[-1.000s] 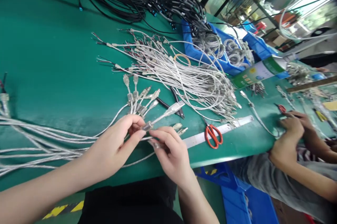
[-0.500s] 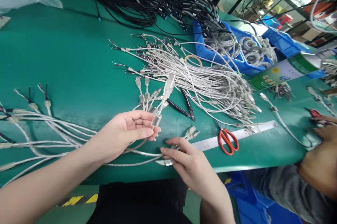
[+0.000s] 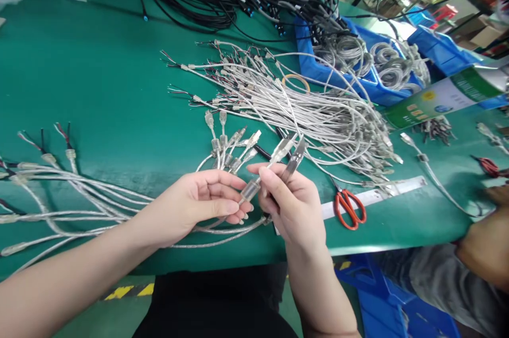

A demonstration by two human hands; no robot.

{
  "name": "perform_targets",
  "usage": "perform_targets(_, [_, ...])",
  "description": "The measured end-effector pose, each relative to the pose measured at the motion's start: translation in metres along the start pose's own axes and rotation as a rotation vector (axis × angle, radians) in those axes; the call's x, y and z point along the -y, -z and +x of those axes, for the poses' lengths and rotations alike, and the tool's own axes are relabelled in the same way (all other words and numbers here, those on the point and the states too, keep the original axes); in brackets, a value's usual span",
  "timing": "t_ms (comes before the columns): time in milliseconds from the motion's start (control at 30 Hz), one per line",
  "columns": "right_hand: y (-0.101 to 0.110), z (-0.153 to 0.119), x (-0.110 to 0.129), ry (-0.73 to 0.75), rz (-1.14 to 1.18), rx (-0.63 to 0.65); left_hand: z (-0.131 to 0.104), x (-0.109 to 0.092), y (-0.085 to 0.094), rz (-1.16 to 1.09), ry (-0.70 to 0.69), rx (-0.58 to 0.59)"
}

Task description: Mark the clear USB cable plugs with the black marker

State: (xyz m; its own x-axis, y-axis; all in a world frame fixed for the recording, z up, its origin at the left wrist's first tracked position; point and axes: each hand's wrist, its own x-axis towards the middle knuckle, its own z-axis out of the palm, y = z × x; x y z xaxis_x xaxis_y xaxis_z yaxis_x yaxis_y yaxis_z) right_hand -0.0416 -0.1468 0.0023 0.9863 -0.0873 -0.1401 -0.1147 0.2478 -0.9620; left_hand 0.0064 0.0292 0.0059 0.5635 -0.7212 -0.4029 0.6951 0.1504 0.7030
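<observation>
Head view: clear plastic plug end of a white cable [image 3: 280, 151] above the green surface [image 3: 99, 89]. Left grip [image 3: 202, 195] pinches it by the translucent cylindrical bead [image 3: 250, 189]; right grip [image 3: 295, 204] closed around a dark-grey flat piece [image 3: 296, 156], identity unclear, alongside. Probably light, bendy, slick; hold by bead.
</observation>
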Motion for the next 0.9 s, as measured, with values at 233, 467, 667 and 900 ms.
perform_targets(233, [-0.002,0.007,-0.006,0.003,-0.032,-0.077,-0.001,0.001,-0.002,0.152,0.064,-0.108])
perform_targets(467, [0.003,-0.007,-0.001,0.198,-0.344,-0.088,-0.003,-0.003,-0.004,0.171,0.053,-0.179])
perform_targets(667, [0.015,-0.027,0.002,0.495,-0.7,-0.138,-0.003,-0.003,-0.001,0.094,0.003,-0.148])
perform_targets(900, [0.021,-0.029,-0.014,0.632,-1.206,-0.05,-0.003,-0.002,0.001,0.043,-0.031,-0.134])
